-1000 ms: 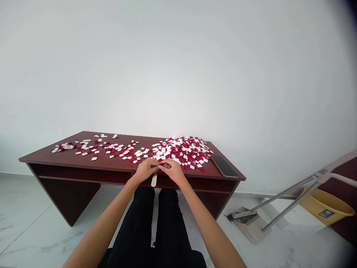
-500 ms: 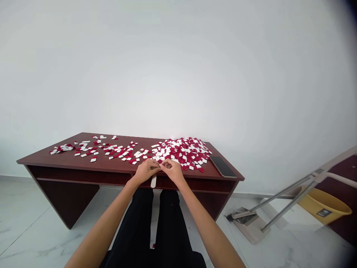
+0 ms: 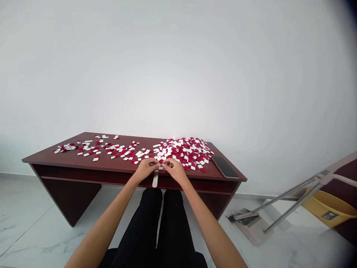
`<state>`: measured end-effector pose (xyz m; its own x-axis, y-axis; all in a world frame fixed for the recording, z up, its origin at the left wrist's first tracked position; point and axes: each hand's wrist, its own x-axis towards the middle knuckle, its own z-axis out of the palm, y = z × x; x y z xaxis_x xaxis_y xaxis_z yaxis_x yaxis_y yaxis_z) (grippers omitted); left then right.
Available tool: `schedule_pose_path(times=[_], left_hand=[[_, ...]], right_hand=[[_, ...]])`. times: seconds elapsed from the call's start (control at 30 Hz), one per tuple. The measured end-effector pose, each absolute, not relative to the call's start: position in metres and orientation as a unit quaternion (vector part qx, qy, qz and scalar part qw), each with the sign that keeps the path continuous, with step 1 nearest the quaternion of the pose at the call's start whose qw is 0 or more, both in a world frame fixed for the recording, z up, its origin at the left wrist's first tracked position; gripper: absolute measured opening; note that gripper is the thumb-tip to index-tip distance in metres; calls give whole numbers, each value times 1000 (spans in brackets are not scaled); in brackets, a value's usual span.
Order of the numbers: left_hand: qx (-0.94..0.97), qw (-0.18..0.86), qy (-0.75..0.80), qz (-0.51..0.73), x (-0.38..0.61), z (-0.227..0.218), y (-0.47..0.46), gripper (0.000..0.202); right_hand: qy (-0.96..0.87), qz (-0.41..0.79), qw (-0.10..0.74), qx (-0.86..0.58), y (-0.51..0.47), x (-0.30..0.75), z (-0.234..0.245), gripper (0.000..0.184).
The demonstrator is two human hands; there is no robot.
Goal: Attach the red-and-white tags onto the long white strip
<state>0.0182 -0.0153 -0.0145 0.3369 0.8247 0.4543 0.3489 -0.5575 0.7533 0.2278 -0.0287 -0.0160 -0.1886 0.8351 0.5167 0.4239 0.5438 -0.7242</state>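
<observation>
A dark red wooden desk [image 3: 69, 159] is standing against a white wall [image 3: 178, 74], with a heap of small red-and-white pieces [image 3: 185, 152] lying just beyond the right hand [image 3: 174, 171]. The left hand [image 3: 145, 169] and right hand are pinching together, gripping a pale flat strip [image 3: 155, 180] that is hanging below them.

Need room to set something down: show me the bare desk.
Bare wood runs along the front of the desk, left of the left hand and below the scattered pieces. A small patch lies behind the phone, beside the pile. It's crowded at the pile and around the right hand.
</observation>
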Motion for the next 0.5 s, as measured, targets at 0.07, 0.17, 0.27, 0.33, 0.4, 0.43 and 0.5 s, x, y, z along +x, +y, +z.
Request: schedule_pose_path(times=[0.07, 0.17, 0.27, 0.33, 0.4, 0.43, 0.5], left_hand=[[770, 273, 378, 435, 17, -15, -16, 31], [776, 258, 382, 430, 17, -14, -17, 27], [781, 251, 390, 418, 17, -12, -19, 26], [776, 266, 390, 418, 17, -10, -21, 30], [770, 285, 383, 424, 17, -8, -21, 34], [768, 293, 379, 425, 16, -8, -21, 35], [769, 303, 370, 423, 15, -8, -20, 36]], right_hand=[[-741, 208, 469, -433, -28, 227, -17, 20], [-749, 192, 453, -444, -27, 226, -18, 19], [-759, 187, 428, -454, -27, 226, -18, 20], [-762, 201, 413, -457, -28, 227, -17, 22], [-766, 213, 404, -452, -29, 227, -17, 23], [-769, 213, 403, -448, -30, 227, -17, 23], [-775, 205, 404, -440, -30, 227, -16, 22]])
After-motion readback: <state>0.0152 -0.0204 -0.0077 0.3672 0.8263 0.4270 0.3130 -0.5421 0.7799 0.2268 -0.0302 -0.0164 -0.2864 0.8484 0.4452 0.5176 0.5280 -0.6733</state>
